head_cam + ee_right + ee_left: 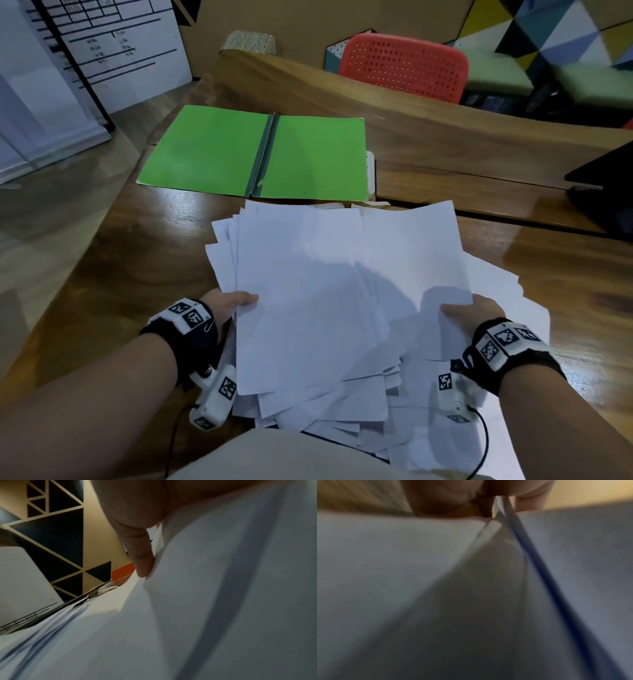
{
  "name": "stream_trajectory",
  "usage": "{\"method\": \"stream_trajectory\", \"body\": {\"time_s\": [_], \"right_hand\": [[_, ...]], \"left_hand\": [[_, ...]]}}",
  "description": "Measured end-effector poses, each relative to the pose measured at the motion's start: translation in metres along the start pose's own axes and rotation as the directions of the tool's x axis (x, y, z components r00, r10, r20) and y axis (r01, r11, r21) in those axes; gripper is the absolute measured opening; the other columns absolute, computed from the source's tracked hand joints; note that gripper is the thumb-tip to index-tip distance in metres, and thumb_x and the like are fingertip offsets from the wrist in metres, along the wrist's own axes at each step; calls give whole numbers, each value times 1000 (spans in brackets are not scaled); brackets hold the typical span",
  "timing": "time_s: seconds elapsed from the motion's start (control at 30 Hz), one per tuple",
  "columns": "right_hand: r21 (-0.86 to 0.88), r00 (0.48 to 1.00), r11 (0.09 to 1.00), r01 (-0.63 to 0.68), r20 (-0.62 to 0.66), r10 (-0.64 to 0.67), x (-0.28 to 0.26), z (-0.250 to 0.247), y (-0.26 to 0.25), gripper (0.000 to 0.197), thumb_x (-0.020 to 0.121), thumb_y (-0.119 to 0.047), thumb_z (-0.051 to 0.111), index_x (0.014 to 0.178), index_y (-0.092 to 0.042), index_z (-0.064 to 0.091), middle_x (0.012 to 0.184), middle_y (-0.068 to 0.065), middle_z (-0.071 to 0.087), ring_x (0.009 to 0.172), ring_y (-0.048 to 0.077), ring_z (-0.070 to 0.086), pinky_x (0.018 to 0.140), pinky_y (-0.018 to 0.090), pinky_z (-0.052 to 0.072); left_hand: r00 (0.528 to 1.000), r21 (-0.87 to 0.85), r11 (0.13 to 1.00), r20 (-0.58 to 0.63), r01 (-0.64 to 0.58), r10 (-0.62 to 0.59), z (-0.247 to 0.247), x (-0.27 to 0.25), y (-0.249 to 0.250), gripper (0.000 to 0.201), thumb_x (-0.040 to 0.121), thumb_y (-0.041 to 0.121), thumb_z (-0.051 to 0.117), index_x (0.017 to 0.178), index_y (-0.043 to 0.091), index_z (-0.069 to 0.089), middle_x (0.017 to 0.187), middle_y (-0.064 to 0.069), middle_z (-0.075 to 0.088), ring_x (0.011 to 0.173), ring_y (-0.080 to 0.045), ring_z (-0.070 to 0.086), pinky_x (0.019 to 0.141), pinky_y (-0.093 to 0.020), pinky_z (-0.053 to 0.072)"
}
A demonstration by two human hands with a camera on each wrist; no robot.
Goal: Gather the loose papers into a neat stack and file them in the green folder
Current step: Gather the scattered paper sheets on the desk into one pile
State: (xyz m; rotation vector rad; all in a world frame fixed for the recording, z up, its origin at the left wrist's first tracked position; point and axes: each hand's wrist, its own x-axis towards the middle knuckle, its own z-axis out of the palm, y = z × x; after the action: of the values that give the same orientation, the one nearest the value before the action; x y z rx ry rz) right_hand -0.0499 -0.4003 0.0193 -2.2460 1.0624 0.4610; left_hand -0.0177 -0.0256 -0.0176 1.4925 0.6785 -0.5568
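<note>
Near the front edge of the glossy brown wooden worktop point(144, 253), my left hand point(222, 306) and right hand point(479, 310) pinch a fanned, uneven pile of loose white paper sheets point(342, 291), long axis pointing away from me. Squaring remains; the flat open green card folder point(257, 154) lies beyond, unfilled.

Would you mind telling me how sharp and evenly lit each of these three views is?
Head view: mostly sharp, edges bent by the wide lens; the hands' shadows fall on the papers, and glare streaks the wooden desk. Left wrist view: heavily blurred, dim, filled by paper. Right wrist view: soft and smeared on the paper; the right hand and the patterned wall read more clearly.
</note>
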Motion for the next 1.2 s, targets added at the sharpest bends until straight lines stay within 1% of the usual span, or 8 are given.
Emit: {"method": "stream_trajectory", "body": {"time_s": [0.23, 0.4, 0.57, 0.7, 0.8, 0.97, 1.07, 1.2], "right_hand": [[-52, 975, 990, 133, -172, -140, -7, -21, -13, 40, 88, -19, 58, 122, 0, 54, 121, 24, 60, 110, 39, 56, 89, 39, 43], [146, 875, 941, 306, -433, -218, -29, -71, -31, 34, 86, -16, 59, 119, -8, 58, 106, 19, 63, 103, 38, 59, 80, 39, 44], [443, 813, 737, 510, -527, -246, -45, -87, -49, 25, 82, -18, 66, 106, -15, 60, 111, 13, 66, 65, -1, 65, 59, 16, 49], [430, 922, 817, 384, -234, -310, -44, -26, -61, 19, 81, -6, 66, 100, -6, 65, 110, 22, 66, 86, 19, 58, 74, 29, 42], [218, 933, 908, 359, -59, -354, -48, 25, -58, 29, 80, -7, 66, 107, -3, 58, 107, 22, 63, 87, 23, 54, 74, 29, 38], [-123, 876, 886, 447, 259, -406, -50, 87, -50, 54, 75, -42, 66, 123, -19, 55, 123, 6, 57, 116, 29, 54, 96, 33, 43], [-258, 960, 924, 280, 79, -269, -34, 69, -43, 67, 73, -56, 61, 133, -32, 45, 137, 8, 44, 125, 32, 45, 103, 40, 38], [-190, 989, 976, -102, -125, 79, -9, 15, -7, 87, 69, -48, 71, 137, -11, 31, 136, 20, 42, 121, 41, 44, 98, 45, 42]], "left_hand": [[989, 84, 988, 82, -133, 126, -5, 12, -9, 46, 64, -5, 76, 106, 4, 60, 119, -23, 60, 108, -39, 59, 99, -55, 43], [989, 135, 982, 89, -131, 120, -14, 30, -15, 54, 64, 1, 78, 114, -2, 57, 118, -24, 62, 110, -40, 58, 99, -58, 42], [989, 72, 995, 138, -71, 61, -21, 45, -25, 84, 46, 11, 85, 123, 2, 53, 124, -23, 60, 111, -41, 58, 99, -60, 41], [997, 73, 995, 45, -65, 62, -6, 18, -9, 54, 66, -5, 74, 117, -5, 56, 117, -21, 62, 107, -40, 59, 98, -55, 43], [991, 19, 992, 62, -123, 122, 2, 9, -6, 44, 75, 9, 72, 116, 2, 58, 114, -17, 62, 102, -32, 59, 94, -44, 46], [980, 241, 953, 120, -186, 161, -3, 12, -4, 88, 35, 45, 82, 114, 16, 57, 109, -4, 65, 102, -26, 60, 96, -43, 46], [982, 322, 931, 128, -171, 136, -11, 27, -10, 99, 33, 45, 86, 122, 16, 55, 117, -2, 65, 108, -26, 60, 100, -47, 45], [985, 347, 923, 104, -164, 136, -9, 21, -6, 81, 47, 30, 86, 121, 14, 56, 118, -6, 65, 107, -28, 60, 99, -47, 44]]}}
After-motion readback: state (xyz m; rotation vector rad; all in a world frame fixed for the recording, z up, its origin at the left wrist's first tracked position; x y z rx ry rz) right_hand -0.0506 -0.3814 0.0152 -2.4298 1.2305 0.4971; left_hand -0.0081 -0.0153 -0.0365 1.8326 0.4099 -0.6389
